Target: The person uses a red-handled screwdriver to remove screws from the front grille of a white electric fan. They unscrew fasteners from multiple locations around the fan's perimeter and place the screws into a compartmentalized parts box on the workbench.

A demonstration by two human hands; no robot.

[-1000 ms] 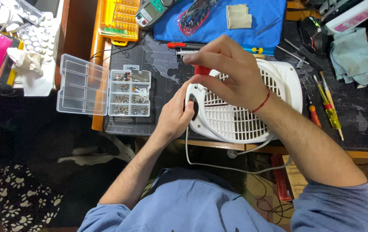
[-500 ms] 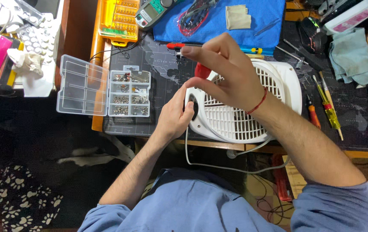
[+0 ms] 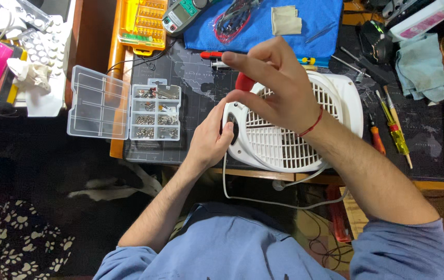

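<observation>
Here, my right hand (image 3: 279, 88) pinches a red-handled screwdriver (image 3: 243, 82) upright over the white fan heater (image 3: 294, 140), while my left hand (image 3: 212, 140) grips the heater's left edge to steady it. The grille looks closed on the body, so I judge the screw work is unfinished. Left of the heater, the screw box (image 3: 154, 111) lies open; to the right lie spare screwdrivers (image 3: 393, 129).

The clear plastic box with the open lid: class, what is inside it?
The clear plastic box holds small metal screws and bits sorted into compartments; their exact kinds are too small to tell. Its open lid is empty.
</observation>
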